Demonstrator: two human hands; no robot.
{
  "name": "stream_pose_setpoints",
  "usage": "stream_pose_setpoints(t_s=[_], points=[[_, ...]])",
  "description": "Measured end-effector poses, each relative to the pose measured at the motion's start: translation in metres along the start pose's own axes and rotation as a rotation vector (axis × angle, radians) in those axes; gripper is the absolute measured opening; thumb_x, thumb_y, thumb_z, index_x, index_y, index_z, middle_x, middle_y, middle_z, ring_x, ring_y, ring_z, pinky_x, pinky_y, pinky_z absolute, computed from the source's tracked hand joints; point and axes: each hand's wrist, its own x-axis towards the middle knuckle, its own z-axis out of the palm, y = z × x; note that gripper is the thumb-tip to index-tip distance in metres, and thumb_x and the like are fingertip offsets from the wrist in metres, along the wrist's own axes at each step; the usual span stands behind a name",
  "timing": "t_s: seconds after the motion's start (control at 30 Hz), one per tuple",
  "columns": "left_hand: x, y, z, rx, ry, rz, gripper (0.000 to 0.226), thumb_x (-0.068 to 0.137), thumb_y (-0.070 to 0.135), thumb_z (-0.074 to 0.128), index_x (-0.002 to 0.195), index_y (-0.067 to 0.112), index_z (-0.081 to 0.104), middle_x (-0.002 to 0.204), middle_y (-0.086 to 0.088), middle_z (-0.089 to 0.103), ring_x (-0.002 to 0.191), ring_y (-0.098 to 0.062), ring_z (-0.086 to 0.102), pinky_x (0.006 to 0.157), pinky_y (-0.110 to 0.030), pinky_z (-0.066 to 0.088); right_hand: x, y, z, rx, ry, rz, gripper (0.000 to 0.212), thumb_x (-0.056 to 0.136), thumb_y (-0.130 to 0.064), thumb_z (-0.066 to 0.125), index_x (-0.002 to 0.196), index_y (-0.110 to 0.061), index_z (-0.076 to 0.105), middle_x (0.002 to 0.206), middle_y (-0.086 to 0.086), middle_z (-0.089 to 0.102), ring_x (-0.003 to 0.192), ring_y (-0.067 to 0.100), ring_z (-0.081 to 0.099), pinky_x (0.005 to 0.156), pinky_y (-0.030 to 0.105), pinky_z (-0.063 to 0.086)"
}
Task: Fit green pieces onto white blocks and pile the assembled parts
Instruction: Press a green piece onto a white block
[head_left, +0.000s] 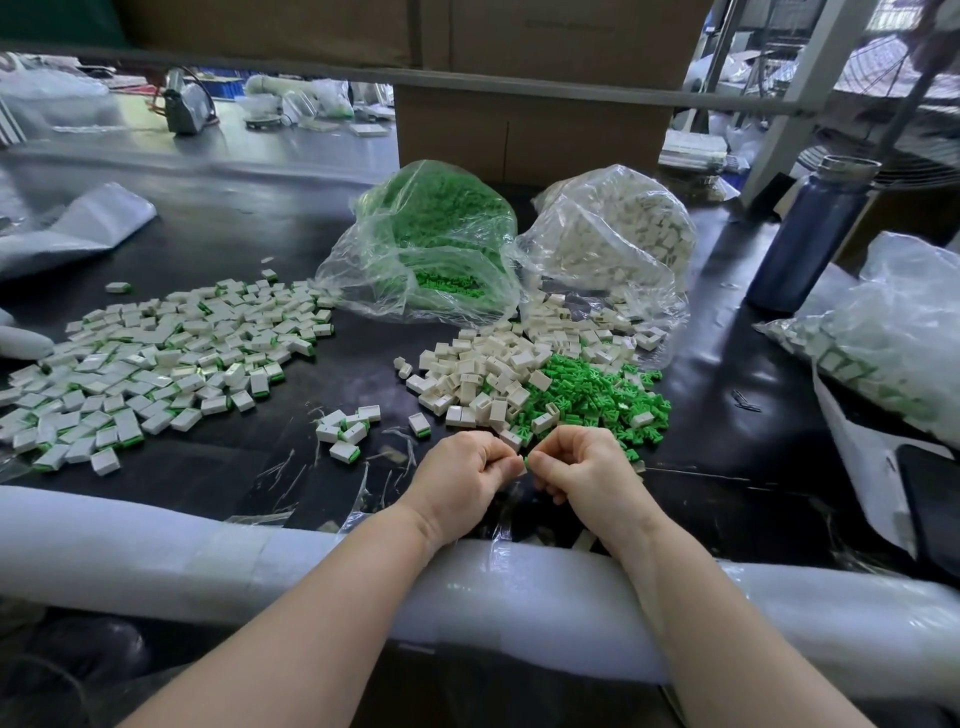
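**Both hands pinched together over a tiny green part, piles everywhere**

Head cam, looking down at the dark table (270, 457). I'll use the heap of loose green pieces (597, 392) as the reference point for everything.

The 2 hands sit just on the near side of that green heap, knuckles up, fingertips meeting. Left hand (462, 475) is curled shut with thumb and fingers pinched; whatever it grips is hidden inside the fingers, so I can't tell what it is. Right hand (579, 467) is also curled, pinching a small green piece (525, 461) that just peeks out where the 2 hands touch. Both forearms rest across the white foam roll (156, 545) along the table's near edge.

Touching the green heap on its left and far side is the pile of bare white blocks (483, 369), the 2 heaps mixing where they meet. Further back from it, 2 clear bags lie open toward the heaps: the bag of green pieces (431, 234) and, to the right of that, the bag of white blocks (613, 234).

Well off to the left of the green heap is the big spread of assembled parts (156, 364), white with green edges showing. A few more assembled parts (348, 428) sit between that spread and the hands.

Right of the green heap and further back stands a dark blue bottle (810, 234), and at the far right another plastic bag (883, 353) with parts inside.
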Motion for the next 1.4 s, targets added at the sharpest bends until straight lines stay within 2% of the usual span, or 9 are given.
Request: stream_pose_setpoints(t_s=[0.17, 0.33, 0.5, 0.6, 0.67, 0.77, 1.03, 1.2, 1.4], points=[[-0.001, 0.0, 0.002, 0.053, -0.011, 0.038, 0.016, 0.09, 0.018, 0.059, 0.091, 0.007, 0.071, 0.078, 0.004, 0.056, 0.078, -0.012, 0.052, 0.076, -0.025, 0.041, -0.001, -0.001, 0.0, -0.049, -0.011, -0.013, 0.021, 0.084, -0.004, 0.063, 0.065, -0.014, 0.061, 0.054, -0.004, 0.059, 0.048, 0.005, 0.051, 0.049, 0.019, 0.044], [-0.001, 0.002, 0.003, -0.138, 0.027, 0.003, 0.018, 0.092, 0.018, 0.057, 0.094, 0.006, 0.071, 0.086, -0.009, 0.07, 0.085, -0.024, 0.063, 0.082, -0.037, 0.049, 0.0, -0.001, 0.003, 0.168, 0.101, -0.026, 0.017, 0.083, -0.003, 0.065, 0.067, -0.008, 0.063, 0.046, -0.006, 0.058, 0.044, 0.001, 0.052, 0.045, 0.014, 0.043], [-0.001, 0.004, 0.002, -0.286, 0.054, -0.042, 0.013, 0.089, 0.016, 0.061, 0.094, 0.01, 0.072, 0.085, -0.005, 0.072, 0.083, -0.019, 0.066, 0.079, -0.024, 0.053, 0.0, -0.001, 0.002, 0.274, 0.141, -0.053, 0.011, 0.08, -0.003, 0.068, 0.071, -0.007, 0.066, 0.056, 0.0, 0.064, 0.049, 0.006, 0.059, 0.047, 0.017, 0.048], [-0.001, 0.004, 0.001, -0.341, 0.048, -0.064, 0.012, 0.088, 0.013, 0.061, 0.095, 0.011, 0.07, 0.085, -0.017, 0.069, 0.083, -0.033, 0.065, 0.083, -0.039, 0.053, -0.001, -0.002, 0.003, 0.279, 0.111, -0.072, 0.011, 0.079, -0.003, 0.07, 0.07, -0.007, 0.066, 0.058, 0.002, 0.065, 0.051, 0.007, 0.059, 0.048, 0.018, 0.049], [-0.001, 0.005, 0.001, -0.347, 0.046, -0.064, 0.009, 0.087, 0.012, 0.061, 0.089, 0.016, 0.068, 0.077, -0.016, 0.064, 0.073, -0.031, 0.059, 0.079, -0.042, 0.051, -0.002, -0.002, 0.003, 0.28, 0.091, -0.088, 0.012, 0.079, -0.002, 0.07, 0.069, -0.007, 0.066, 0.058, 0.002, 0.064, 0.051, 0.007, 0.058, 0.048, 0.017, 0.048], [0.0, 0.004, 0.002, -0.309, 0.062, -0.058, 0.011, 0.086, 0.011, 0.062, 0.082, 0.021, 0.065, 0.071, -0.005, 0.058, 0.067, -0.017, 0.053, 0.073, -0.038, 0.051, -0.002, -0.001, 0.003, 0.281, 0.076, -0.113, 0.016, 0.079, -0.001, 0.07, 0.066, -0.01, 0.066, 0.056, -0.001, 0.064, 0.051, 0.006, 0.057, 0.048, 0.017, 0.047], [-0.001, 0.006, 0.0, -0.311, 0.064, -0.056, 0.011, 0.085, 0.007, 0.058, 0.083, 0.017, 0.064, 0.074, -0.006, 0.059, 0.068, -0.017, 0.053, 0.071, -0.036, 0.051, -0.001, -0.001, 0.003, 0.29, 0.061, -0.124, 0.019, 0.083, -0.006, 0.067, 0.068, -0.018, 0.068, 0.062, -0.001, 0.065, 0.058, 0.008, 0.059, 0.052, 0.019, 0.048], [-0.001, 0.01, -0.001, -0.341, 0.069, 0.0, 0.009, 0.087, 0.005, 0.06, 0.089, 0.014, 0.063, 0.095, -0.003, 0.049, 0.071, -0.007, 0.048, 0.066, -0.008, 0.045, 0.0, 0.001, 0.006, 0.264, 0.009, -0.087, 0.009, 0.091, -0.018, 0.058, 0.084, -0.016, 0.065, 0.073, -0.001, 0.065, 0.07, 0.013, 0.062, 0.061, 0.023, 0.051], [-0.001, 0.012, -0.001, -0.33, 0.019, 0.037, 0.013, 0.087, 0.0, 0.057, 0.099, 0.002, 0.063, 0.103, -0.002, 0.04, 0.071, 0.001, 0.047, 0.073, -0.004, 0.042, -0.001, -0.003, 0.004, 0.192, -0.116, -0.101, 0.024, 0.092, -0.021, 0.054, 0.073, -0.023, 0.068, 0.065, -0.004, 0.062, 0.063, 0.006, 0.057, 0.058, 0.016, 0.047]])
